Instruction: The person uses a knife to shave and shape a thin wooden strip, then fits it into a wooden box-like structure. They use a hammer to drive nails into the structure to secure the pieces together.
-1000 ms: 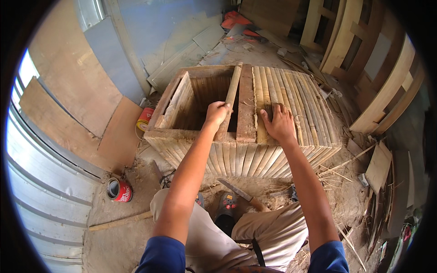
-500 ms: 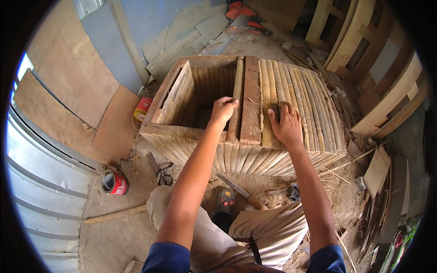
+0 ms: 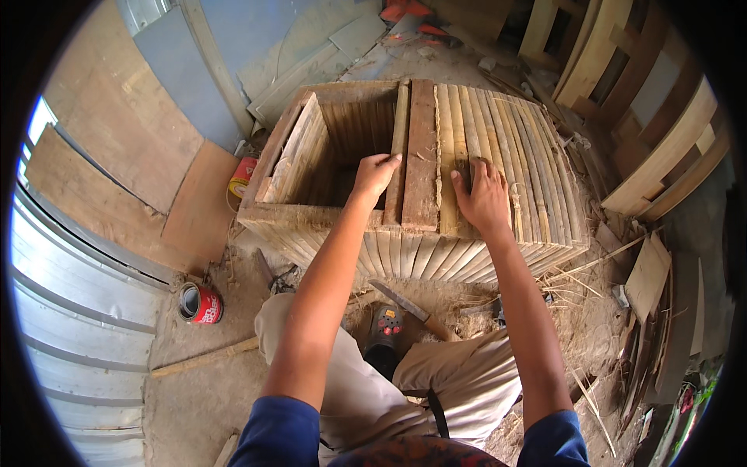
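gripping a bamboo strip with left fingers, right fingers spread on slats

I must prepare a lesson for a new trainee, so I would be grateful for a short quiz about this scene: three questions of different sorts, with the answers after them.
1. Which hand holds the bamboo strip beside the brown wooden bar?

2. True or false: the right hand rests on the slatted part of the box.

3. Where does the knife lie?
A) inside the box
B) on the ground
C) on the brown wooden bar

Key:
1. The left hand.
2. True.
3. B.
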The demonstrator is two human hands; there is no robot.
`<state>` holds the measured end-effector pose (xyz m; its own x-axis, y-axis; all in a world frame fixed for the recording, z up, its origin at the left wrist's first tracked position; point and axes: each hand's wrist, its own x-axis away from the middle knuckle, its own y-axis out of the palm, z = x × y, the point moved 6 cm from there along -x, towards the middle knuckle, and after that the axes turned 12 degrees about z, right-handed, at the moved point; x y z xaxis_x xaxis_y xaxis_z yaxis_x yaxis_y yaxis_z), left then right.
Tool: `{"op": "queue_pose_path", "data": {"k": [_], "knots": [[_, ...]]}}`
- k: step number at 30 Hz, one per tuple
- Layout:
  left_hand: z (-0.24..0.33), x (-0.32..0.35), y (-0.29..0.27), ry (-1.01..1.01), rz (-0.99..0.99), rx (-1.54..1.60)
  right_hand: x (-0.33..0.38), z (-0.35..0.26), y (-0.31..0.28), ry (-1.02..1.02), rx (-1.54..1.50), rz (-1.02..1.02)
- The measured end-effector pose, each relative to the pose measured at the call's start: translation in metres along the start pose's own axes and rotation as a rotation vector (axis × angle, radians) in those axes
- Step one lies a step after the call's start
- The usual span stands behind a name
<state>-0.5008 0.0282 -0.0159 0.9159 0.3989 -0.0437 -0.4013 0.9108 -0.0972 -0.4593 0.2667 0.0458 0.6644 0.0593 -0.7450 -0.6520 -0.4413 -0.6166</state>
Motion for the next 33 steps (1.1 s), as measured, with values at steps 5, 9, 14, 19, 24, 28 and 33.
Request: {"op": "queue_pose_path", "data": {"k": [5, 9, 14, 19, 24, 28, 33], "knots": [[-0.002, 0.001, 0.001, -0.047, -0.040, -0.002, -0.002, 0.000, 0.001, 0.006, 0.002, -0.009], [-0.002, 0.001, 0.002, -0.015, -0.029, -0.012, -0.003, -0.002, -0.001, 0.009, -0.004, -0.020], [-0.001, -0.001, 0.002, -0.030, -0.061, -0.032, -0.005, -0.003, -0.003, 0.028, 0.001, -0.040], [0.002, 0.007, 0.001, -0.148, -0.183, -0.030, -0.004, -0.001, 0.000, 0.063, 0.019, -0.086], [0.006, 0.017, -0.002, -0.272, -0.221, -0.062, -0.003, 0.001, 0.002, 0.042, 0.045, -0.049], [0.005, 0.017, -0.002, -0.287, -0.210, -0.084, -0.002, 0.000, 0.000, 0.019, 0.005, -0.015], [0.000, 0.011, 0.001, -0.208, -0.163, -0.091, -0.001, 0.001, 0.000, 0.057, -0.011, -0.054]]}}
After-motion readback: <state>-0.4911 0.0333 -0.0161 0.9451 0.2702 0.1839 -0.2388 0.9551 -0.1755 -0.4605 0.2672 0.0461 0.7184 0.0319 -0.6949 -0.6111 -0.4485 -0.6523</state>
